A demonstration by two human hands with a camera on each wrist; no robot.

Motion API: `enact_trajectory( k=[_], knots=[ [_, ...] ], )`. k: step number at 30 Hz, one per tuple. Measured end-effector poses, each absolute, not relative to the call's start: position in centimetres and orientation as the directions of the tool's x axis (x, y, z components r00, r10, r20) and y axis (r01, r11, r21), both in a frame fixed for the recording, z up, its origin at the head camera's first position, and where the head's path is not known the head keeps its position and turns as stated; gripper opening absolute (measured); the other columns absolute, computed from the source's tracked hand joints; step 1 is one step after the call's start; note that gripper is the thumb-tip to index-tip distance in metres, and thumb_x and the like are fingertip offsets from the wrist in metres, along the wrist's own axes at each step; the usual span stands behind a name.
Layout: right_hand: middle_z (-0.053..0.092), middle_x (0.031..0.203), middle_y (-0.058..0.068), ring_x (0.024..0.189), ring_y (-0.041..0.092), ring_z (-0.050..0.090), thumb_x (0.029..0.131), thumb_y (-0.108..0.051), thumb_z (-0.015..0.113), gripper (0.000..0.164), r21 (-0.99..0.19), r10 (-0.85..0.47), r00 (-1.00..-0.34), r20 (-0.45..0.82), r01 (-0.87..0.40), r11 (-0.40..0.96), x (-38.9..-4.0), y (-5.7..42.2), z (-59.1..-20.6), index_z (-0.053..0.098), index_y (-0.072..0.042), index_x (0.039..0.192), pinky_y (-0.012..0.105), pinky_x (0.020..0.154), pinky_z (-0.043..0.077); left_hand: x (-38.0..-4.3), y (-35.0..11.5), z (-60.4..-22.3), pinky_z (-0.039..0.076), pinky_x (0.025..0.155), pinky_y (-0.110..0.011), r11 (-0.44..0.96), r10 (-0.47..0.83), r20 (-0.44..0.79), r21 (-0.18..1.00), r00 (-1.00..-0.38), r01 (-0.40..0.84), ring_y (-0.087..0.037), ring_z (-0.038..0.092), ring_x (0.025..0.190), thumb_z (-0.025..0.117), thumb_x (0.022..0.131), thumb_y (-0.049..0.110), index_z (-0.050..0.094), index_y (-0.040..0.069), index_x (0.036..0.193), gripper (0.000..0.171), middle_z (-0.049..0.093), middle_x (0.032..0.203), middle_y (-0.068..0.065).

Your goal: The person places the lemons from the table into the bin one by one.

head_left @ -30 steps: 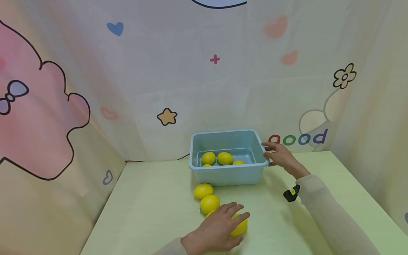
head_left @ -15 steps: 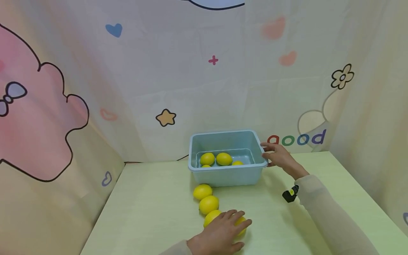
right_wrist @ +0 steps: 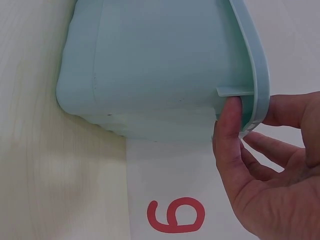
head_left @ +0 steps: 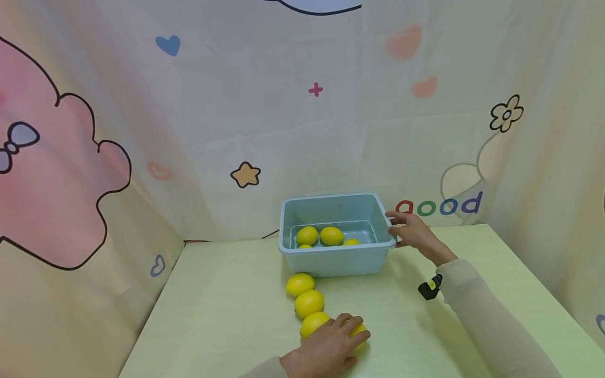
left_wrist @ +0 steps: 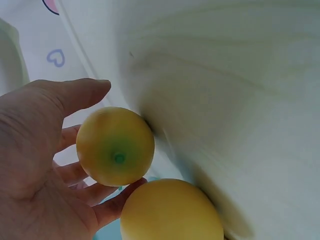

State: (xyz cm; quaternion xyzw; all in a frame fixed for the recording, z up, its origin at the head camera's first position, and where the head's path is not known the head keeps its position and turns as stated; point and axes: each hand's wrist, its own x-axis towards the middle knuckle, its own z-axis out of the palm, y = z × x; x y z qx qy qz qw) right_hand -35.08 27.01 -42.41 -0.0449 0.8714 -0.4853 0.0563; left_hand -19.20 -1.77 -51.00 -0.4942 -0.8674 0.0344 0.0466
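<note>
A light-blue plastic basin (head_left: 337, 262) stands at the back of the table with several lemons (head_left: 332, 236) inside. Its right rim is pinched by my right hand (head_left: 416, 236), thumb on one side and fingers under the lip in the right wrist view. At the front, my left hand (head_left: 326, 344) reaches over a lemon (left_wrist: 116, 145) on the table, its fingers curled round the far side. The thumb lies close to that lemon, with a small gap in the left wrist view. Another lemon (left_wrist: 172, 212) lies right beside the fingers.
Between the left hand and the basin, a lemon (head_left: 300, 284), a second lemon (head_left: 309, 304) and a third lemon (head_left: 314, 324) lie in a slanting row on the pale table (head_left: 222, 304). A printed curtain (head_left: 283, 115) hangs behind the basin.
My left hand has shifted slightly right and down, and its spread fingers have drawn in round the lemon. My right hand stays on the basin's rim.
</note>
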Motion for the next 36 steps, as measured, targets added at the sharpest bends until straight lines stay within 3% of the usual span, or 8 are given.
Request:
enact_trajectory(
  k=[7, 14, 25, 36],
  knots=[
    [0.043, 0.144, 0.030, 0.114, 0.042, 0.061, 0.097, -0.011, 0.054, 0.060, -0.848, -0.130, -0.990, -0.056, -0.022, 0.529, -35.1, 26.9, -42.3, 0.032, -0.003, 0.152, 0.038, 0.079, 0.061, -19.1, -1.5, -51.3, 0.050, 0.087, -0.019, 0.497, 0.866, -0.014, -0.083, -0.500, 0.864, -0.012, 0.050, 0.115, 0.065, 0.093, 0.039, 0.049, 0.030, 0.137, 0.047, 0.047, 0.134, 0.007],
    [0.043, 0.143, 0.030, 0.116, 0.043, 0.060, 0.097, -0.012, 0.054, 0.060, -0.843, -0.124, -0.990, -0.066, -0.011, 0.538, -35.2, 26.9, -42.5, 0.032, -0.004, 0.152, 0.039, 0.080, 0.061, -19.2, -1.2, -51.3, 0.049, 0.085, -0.015, 0.519, 0.850, -0.135, 0.053, -0.509, 0.853, -0.007, 0.052, 0.106, 0.063, 0.094, 0.039, 0.047, 0.032, 0.139, 0.049, 0.051, 0.133, 0.010],
    [0.043, 0.143, 0.030, 0.118, 0.043, 0.059, 0.098, -0.012, 0.054, 0.059, -0.839, -0.125, -0.990, -0.070, -0.009, 0.544, -35.2, 26.9, -42.5, 0.032, -0.004, 0.152, 0.039, 0.080, 0.061, -19.1, -1.5, -50.8, 0.046, 0.076, -0.013, 0.496, 0.853, -0.221, 0.063, -0.473, 0.866, -0.004, 0.048, 0.095, 0.064, 0.094, 0.038, 0.053, 0.037, 0.132, 0.039, 0.054, 0.126, 0.013],
    [0.044, 0.142, 0.030, 0.117, 0.043, 0.058, 0.098, -0.011, 0.053, 0.059, -0.841, -0.129, -0.990, -0.066, -0.014, 0.541, -35.1, 26.8, -42.4, 0.032, -0.003, 0.153, 0.040, 0.082, 0.061, -18.3, -2.0, -47.4, 0.043, 0.070, -0.010, 0.444, 0.889, -0.124, -0.006, -0.441, 0.896, -0.005, 0.048, 0.098, 0.065, 0.093, 0.037, 0.055, 0.033, 0.131, 0.039, 0.053, 0.123, 0.012]
  ],
)
